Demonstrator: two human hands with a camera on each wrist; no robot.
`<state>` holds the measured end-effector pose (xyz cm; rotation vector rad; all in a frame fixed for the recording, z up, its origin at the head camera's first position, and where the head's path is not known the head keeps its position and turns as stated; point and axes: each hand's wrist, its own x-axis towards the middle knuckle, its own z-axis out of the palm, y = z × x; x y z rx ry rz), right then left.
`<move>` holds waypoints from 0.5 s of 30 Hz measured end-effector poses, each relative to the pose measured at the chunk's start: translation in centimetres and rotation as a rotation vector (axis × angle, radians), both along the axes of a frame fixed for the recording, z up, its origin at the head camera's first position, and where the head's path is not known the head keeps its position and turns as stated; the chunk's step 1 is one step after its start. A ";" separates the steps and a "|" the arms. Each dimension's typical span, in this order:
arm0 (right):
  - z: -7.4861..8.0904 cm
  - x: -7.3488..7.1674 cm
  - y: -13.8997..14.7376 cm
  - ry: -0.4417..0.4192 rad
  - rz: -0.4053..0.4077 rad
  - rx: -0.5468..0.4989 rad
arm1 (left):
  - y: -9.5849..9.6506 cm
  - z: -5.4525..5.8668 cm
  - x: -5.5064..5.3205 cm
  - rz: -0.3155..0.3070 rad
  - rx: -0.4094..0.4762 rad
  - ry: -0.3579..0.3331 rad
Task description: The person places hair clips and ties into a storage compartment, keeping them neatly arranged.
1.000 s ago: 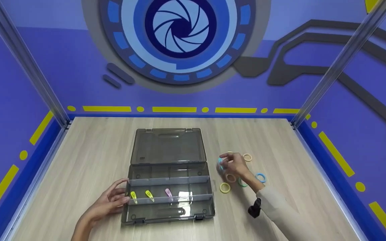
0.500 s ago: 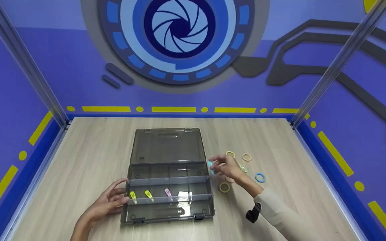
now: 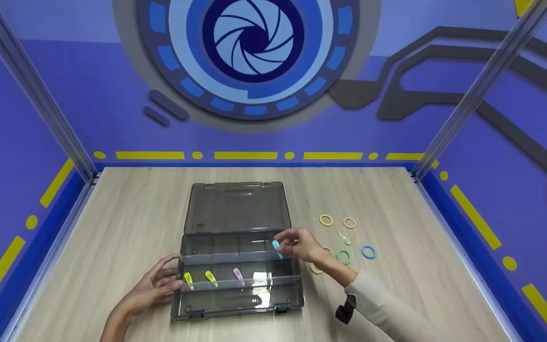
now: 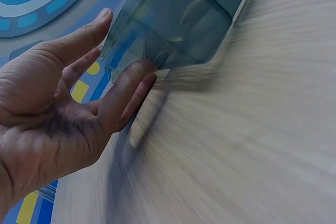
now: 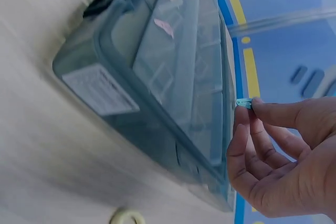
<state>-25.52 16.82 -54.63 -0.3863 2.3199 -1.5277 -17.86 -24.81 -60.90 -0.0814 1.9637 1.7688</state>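
Note:
Between thumb and fingertips my right hand [image 3: 302, 246] pinches a light-blue hair clip [image 3: 277, 248], over the back right part of an open, smoky see-through compartment box [image 3: 235, 311]. The right wrist view shows the same clip [image 5: 244, 103] at the fingertips, above the rim. My left hand [image 3: 147, 289] touches the box's left wall, its fingers fairly straight in the left wrist view. Lying in the box's middle row are two yellow hair clips [image 3: 211, 278] and a pink hair clip [image 3: 239, 275].
Right of the box lie several rings, among them a blue ring [image 3: 369, 251], a green ring [image 3: 344, 257] and a peach ring [image 3: 349, 223]. A light-green hair clip [image 3: 344, 238] lies among them. The box's lid [image 3: 238, 209] is folded back behind it.
My right hand has carried the light-blue hair clip leftward from beside the rings to over the box. The left hand has stayed at the box's left wall.

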 end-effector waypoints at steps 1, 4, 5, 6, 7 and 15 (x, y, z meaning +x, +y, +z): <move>-0.2 0.1 -0.3 -0.004 0.010 -0.005 | 0.0 0.0 0.0 0.000 0.000 -0.002; -0.6 0.5 -1.2 -0.001 0.034 -0.004 | -0.1 -0.1 0.1 -0.008 0.008 0.008; -0.8 0.5 -1.5 -0.002 0.037 0.001 | -0.1 -0.2 0.1 -0.011 0.013 0.014; -0.9 0.6 -1.8 0.001 0.042 0.006 | -0.1 -0.2 0.1 -0.013 0.017 0.020; -1.1 0.7 -2.1 0.006 0.044 0.009 | -0.1 -0.2 0.1 -0.014 0.020 0.025; -2.4 1.1 -3.4 0.100 0.095 0.020 | -0.1 0.0 0.0 -0.014 0.014 0.023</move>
